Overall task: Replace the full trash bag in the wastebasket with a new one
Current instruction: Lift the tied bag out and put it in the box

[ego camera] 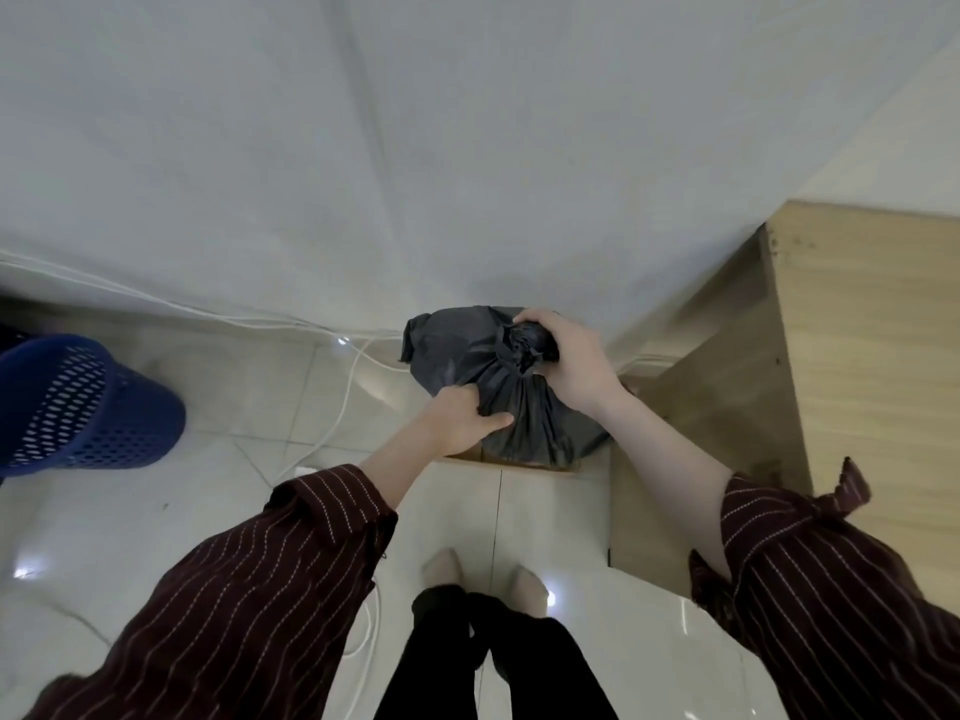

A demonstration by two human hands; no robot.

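A: Entry, head view. Where is the trash bag (457, 356)?

B: Dark grey, full, its neck gathered into a knot (522, 348). It sits between the person's two hands, ahead of the feet (441, 566). A tan edge shows just under it; whether the bag rests on it cannot be told.

A: Grip state?

B: The right hand (571, 366) is curled over the knot, with fingers wrapped round the bunched plastic at the top. The left hand (457, 415) pinches a fold of the bag's side below and to the left of that grip, thumb pressed along the plastic. Both hands are clamped on the bag; neither is spread.

A: Surroundings, outward from the grip?

B: Just right of the right hand stands a light wooden cabinet (857, 356), its side close to the bag. Behind the grip rises a pale wall (363, 148). To the left of the left hand a white cable (343, 402) loops over the glossy tiled floor (156, 511). Well to the left of both hands stands the blue perforated wastebasket (88, 402), apart from the bag. Both forearms come out of dark red striped sleeves (249, 589).
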